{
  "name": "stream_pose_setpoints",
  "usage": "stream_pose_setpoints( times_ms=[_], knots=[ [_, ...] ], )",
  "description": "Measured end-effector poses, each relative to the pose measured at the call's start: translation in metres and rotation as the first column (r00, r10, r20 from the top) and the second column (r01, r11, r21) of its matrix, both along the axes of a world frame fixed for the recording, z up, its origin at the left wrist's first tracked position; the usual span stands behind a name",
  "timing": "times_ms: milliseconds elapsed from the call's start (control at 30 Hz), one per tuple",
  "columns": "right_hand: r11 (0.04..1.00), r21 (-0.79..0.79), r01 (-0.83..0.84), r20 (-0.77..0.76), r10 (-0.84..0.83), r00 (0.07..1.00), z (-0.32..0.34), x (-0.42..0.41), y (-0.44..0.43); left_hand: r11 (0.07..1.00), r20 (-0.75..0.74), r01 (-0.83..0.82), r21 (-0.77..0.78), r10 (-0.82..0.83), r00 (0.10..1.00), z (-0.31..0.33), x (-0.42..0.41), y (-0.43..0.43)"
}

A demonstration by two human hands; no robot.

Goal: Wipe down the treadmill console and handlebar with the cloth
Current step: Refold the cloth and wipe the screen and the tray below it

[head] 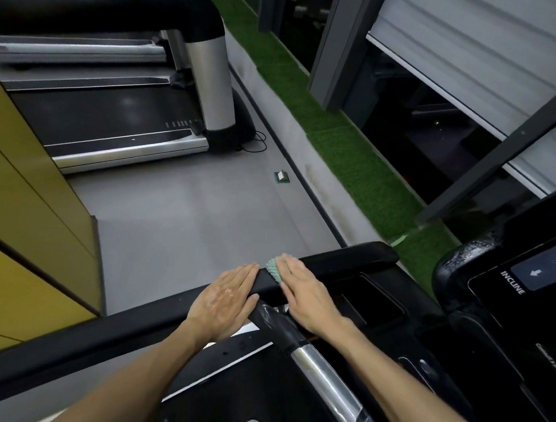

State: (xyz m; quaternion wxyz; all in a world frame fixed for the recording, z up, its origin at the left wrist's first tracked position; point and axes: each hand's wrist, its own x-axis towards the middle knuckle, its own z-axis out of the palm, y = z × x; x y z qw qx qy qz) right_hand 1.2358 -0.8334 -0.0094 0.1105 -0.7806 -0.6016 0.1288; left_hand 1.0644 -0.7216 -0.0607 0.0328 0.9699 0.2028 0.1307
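cloth: small teal cloth [273, 269], mostly hidden under the right hand [302, 287], only a ribbed corner poking out on the left side. It's sitting on top of the black handlebar [342, 261], near where the bar bends.

right hand: flat, fingers straight and together, palm pressing the cloth down onto the bar. Not wrapped around it.

left hand [226, 298]: also flat and spread open, resting bare on the same bar just beside the cloth, holding nothing. Looks like it's just steadying.

step in hand: I'd say the handlebar pass, somewhere along the top face.

how to do it well: a flat palm only hits the top of a round bar, so I'd curl the fingers over and let the cloth hug the sides and underside too. Go in one direction toward the far end cap, overlapping strokes. Slide the left hand out of the way first so you're not re-smudging what you just cleaned.

still to do: the console [536, 297] on the right with the INCLINE arrow buttons looks untouched as far as I can judge. Light pressure there so nothing gets triggered.

watch out: the cloth is tiny, so refold to a fresh face often.
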Motion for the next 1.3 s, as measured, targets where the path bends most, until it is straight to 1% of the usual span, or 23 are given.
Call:
stream_pose_setpoints(
  times_ms=[67,133,167,233,333,400,433,467,533,600,667,733,833,900,1000,1067,1133,1167,1200,1267,1300],
  knots=[
    [0.997,-0.066,-0.028,0.011,0.029,1.0,0.005,0.011,0.001,1.0,-0.005,-0.004,0.006,0.004,1.0,0.0,-0.002,0.0],
    [0.992,-0.126,0.008,0.048,-0.002,0.999,0.007,0.032,-0.006,1.0,-0.014,-0.006,-0.004,0.006,1.0,0.0,-0.002,0.001],
    [0.989,-0.129,0.071,0.068,-0.062,0.996,0.008,0.046,-0.01,1.0,-0.017,-0.003,-0.015,0.003,1.0,0.0,-0.003,0.001],
    [0.961,-0.103,0.255,0.101,-0.245,0.964,0.006,0.079,-0.023,1.0,-0.021,0.003,-0.021,-0.003,1.0,0.001,-0.003,0.0],
    [0.857,-0.119,0.501,0.153,-0.482,0.862,0.008,0.127,-0.036,1.0,-0.016,0.0,-0.001,0.0,1.0,0.003,-0.002,0.0],
    [0.792,-0.141,0.594,0.175,-0.571,0.802,0.014,0.139,-0.039,1.0,-0.018,0.0,-0.001,0.0,1.0,0.004,-0.002,-0.001],
    [0.783,-0.137,0.607,0.182,-0.583,0.792,0.016,0.137,-0.038,1.0,-0.02,0.002,-0.005,-0.002,1.0,0.005,-0.002,-0.001],
    [0.791,-0.123,0.599,0.178,-0.576,0.798,0.017,0.13,-0.035,1.0,-0.021,0.006,-0.012,-0.006,1.0,0.005,-0.002,-0.001],
    [0.851,-0.063,0.522,0.136,-0.511,0.849,0.018,0.105,-0.031,1.0,-0.02,0.0,-0.014,0.0,1.0,0.005,-0.002,-0.001],
    [0.931,-0.027,0.363,0.059,-0.361,0.931,0.014,0.067,-0.025,1.0,-0.017,-0.001,-0.026,0.0,1.0,0.004,-0.001,-0.002],
    [0.985,-0.038,0.169,0.008,-0.169,0.986,0.009,0.028,-0.017,0.999,-0.023,0.003,-0.035,-0.003,1.0,0.002,0.0,-0.002],
    [0.996,-0.062,0.069,-0.014,-0.07,0.997,0.006,0.008,-0.011,0.999,-0.028,0.0,-0.041,-0.001,1.0,0.001,0.0,-0.001],
    [0.992,-0.116,0.051,-0.014,-0.053,0.998,0.012,0.022,-0.008,0.998,-0.026,0.008,-0.054,-0.01,1.0,0.001,-0.001,0.0],
    [0.985,-0.12,0.125,0.042,-0.121,0.992,0.016,0.045,-0.011,0.998,-0.014,0.013,-0.067,-0.014,1.0,0.001,-0.001,0.001],
    [0.922,-0.106,0.373,0.098,-0.363,0.927,0.017,0.093,-0.017,0.998,-0.009,0.012,-0.067,-0.013,1.0,0.0,-0.001,0.001],
    [0.838,-0.141,0.527,0.116,-0.514,0.85,0.016,0.13,-0.022,0.997,-0.006,0.022,-0.074,-0.022,1.0,-0.001,-0.001,0.002],
    [0.73,-0.188,0.657,0.117,-0.647,0.753,0.013,0.156,-0.025,0.996,-0.001,0.027,-0.079,-0.027,1.0,0.0,0.0,0.002],
    [0.688,-0.2,0.697,0.116,-0.69,0.714,0.011,0.162,-0.024,0.996,-0.001,0.027,-0.081,-0.027,1.0,0.0,0.0,0.002],
    [0.667,-0.199,0.718,0.108,-0.713,0.693,0.008,0.165,-0.023,0.996,-0.003,0.025,-0.081,-0.025,1.0,0.0,0.0,0.002],
    [0.675,-0.151,0.722,0.093,-0.717,0.691,0.005,0.161,-0.02,0.997,-0.008,0.024,-0.078,-0.024,1.0,0.0,0.0,0.002],
    [0.698,-0.121,0.706,0.087,-0.701,0.708,0.005,0.155,-0.02,0.997,-0.009,0.024,-0.073,-0.024,1.0,0.0,0.0,0.003]
  ],
)
